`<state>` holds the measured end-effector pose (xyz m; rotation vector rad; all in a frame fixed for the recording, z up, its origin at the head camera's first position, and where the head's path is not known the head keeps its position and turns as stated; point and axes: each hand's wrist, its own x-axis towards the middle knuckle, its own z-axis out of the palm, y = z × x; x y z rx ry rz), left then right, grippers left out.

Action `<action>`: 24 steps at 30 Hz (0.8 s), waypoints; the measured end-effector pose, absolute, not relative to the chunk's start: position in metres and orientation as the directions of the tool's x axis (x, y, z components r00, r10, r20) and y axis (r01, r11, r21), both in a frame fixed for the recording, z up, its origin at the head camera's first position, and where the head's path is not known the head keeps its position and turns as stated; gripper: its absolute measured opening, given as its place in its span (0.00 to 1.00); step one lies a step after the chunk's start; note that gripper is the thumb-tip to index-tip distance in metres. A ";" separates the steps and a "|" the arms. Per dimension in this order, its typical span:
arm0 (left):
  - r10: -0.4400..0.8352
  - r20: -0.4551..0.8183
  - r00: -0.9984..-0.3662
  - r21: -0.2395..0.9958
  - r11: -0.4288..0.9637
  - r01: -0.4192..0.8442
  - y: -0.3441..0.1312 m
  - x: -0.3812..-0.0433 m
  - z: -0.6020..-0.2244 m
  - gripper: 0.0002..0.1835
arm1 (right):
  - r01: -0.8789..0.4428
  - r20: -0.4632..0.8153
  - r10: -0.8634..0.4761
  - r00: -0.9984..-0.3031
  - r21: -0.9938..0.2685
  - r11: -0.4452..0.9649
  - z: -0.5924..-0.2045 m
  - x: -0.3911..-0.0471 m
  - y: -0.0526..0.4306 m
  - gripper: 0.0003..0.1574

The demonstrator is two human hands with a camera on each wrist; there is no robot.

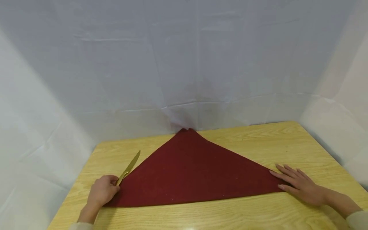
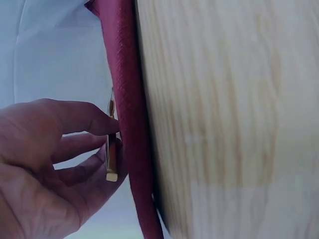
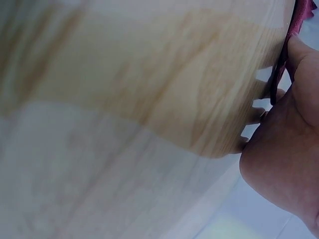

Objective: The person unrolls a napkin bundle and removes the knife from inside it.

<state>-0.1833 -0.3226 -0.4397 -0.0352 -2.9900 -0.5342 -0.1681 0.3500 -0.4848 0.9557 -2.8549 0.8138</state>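
Note:
A dark red cloth (image 1: 187, 172), folded into a triangle, lies on the wooden table with its long edge toward me and its peak against the back wall. At its left corner my left hand (image 1: 102, 191) pinches the handle of a gold-coloured knife (image 1: 132, 164), whose blade points up and to the right beside the cloth's left slope. In the left wrist view the thumb and fingers close about the knife handle (image 2: 111, 162), right against the cloth (image 2: 127, 74). My right hand (image 1: 304, 185) rests with extended fingers on the cloth's right corner; the right wrist view shows its fingertips only partly.
The light wooden table (image 1: 258, 207) extends in front of the cloth and on both sides. White sheeting (image 1: 184, 64) stands as a wall at the back, left and right of the table.

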 end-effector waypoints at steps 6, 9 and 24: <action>0.049 0.166 -0.985 0.339 0.935 0.104 -0.325 -0.179 -0.437 0.15 | -0.572 0.192 -0.553 -0.811 -0.459 0.680 -0.485 -0.167 0.350 0.31; 0.066 0.174 -0.983 0.342 0.931 0.123 -0.325 -0.177 -0.436 0.15 | -0.570 0.189 -0.554 -0.811 -0.470 0.674 -0.486 -0.167 0.351 0.31; 0.055 0.293 -0.955 0.450 0.873 0.188 -0.331 -0.172 -0.432 0.14 | -0.564 0.177 -0.559 -0.810 -0.499 0.658 -0.486 -0.169 0.351 0.31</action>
